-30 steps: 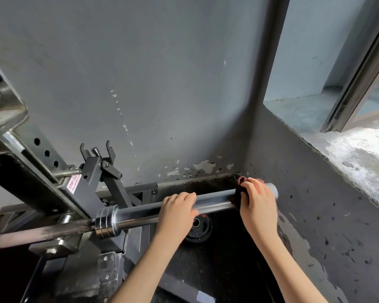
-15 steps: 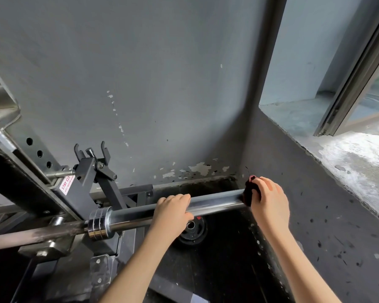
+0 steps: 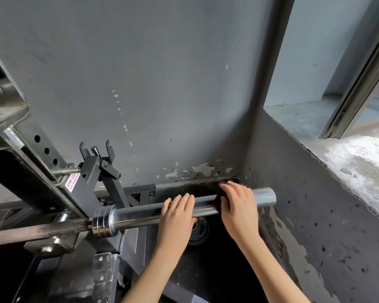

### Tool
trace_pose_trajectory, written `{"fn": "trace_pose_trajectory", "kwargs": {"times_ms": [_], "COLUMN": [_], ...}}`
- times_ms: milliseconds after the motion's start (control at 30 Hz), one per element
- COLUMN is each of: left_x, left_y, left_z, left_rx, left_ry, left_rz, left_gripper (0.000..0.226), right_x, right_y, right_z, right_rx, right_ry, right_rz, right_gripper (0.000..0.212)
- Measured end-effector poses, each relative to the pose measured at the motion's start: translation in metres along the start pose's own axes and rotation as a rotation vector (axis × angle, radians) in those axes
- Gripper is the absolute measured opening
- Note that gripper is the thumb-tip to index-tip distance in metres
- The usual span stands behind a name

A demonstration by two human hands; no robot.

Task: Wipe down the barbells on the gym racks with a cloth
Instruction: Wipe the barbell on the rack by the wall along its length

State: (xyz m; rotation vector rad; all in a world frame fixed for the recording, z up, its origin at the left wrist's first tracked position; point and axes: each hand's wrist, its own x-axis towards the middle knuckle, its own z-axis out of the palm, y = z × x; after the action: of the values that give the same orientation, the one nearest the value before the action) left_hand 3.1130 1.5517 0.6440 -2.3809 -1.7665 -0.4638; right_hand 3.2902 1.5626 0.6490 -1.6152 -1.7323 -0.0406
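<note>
Bar (image 3: 140,215) runs left-right; right hand (image 3: 239,207) wraps the cloth (image 3: 217,204) round it just short of its free end, left hand (image 3: 177,214) grips bar beside

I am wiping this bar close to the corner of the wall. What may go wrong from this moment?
1. The right hand holds the dark cloth near the free end of the chrome steel barbell sleeve. An outward stroke might slip off the end and knock the knuckles against the dark grey wall beside it.
2. The left hand grips the same smooth sleeve. If the sleeve turns, this hold may slide.
</note>
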Motion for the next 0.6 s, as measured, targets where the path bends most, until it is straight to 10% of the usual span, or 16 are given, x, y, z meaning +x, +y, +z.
{"fn": "trace_pose_trajectory", "kwargs": {"times_ms": [233, 400, 600], "left_x": [-0.006, -0.008, -0.017], "left_y": [-0.011, -0.016, -0.033], "left_z": [0.0, -0.002, -0.009], "left_rx": [-0.037, -0.083, -0.05], "left_ry": [0.059, 0.058, 0.164], "left_rz": [0.074, 0.089, -0.002], "left_gripper": [0.054, 0.051, 0.036], "right_x": [0.016, -0.003, 0.009], "right_y": [0.009, -0.014, -0.002], "right_z": [-0.009, 0.006, 0.002], "right_rx": [-0.011, 0.106, -0.07], "right_ry": [-0.019, -0.143, -0.051], "right_rz": [0.234, -0.071, 0.078], "right_gripper": [0.01, 0.023, 0.022]}}
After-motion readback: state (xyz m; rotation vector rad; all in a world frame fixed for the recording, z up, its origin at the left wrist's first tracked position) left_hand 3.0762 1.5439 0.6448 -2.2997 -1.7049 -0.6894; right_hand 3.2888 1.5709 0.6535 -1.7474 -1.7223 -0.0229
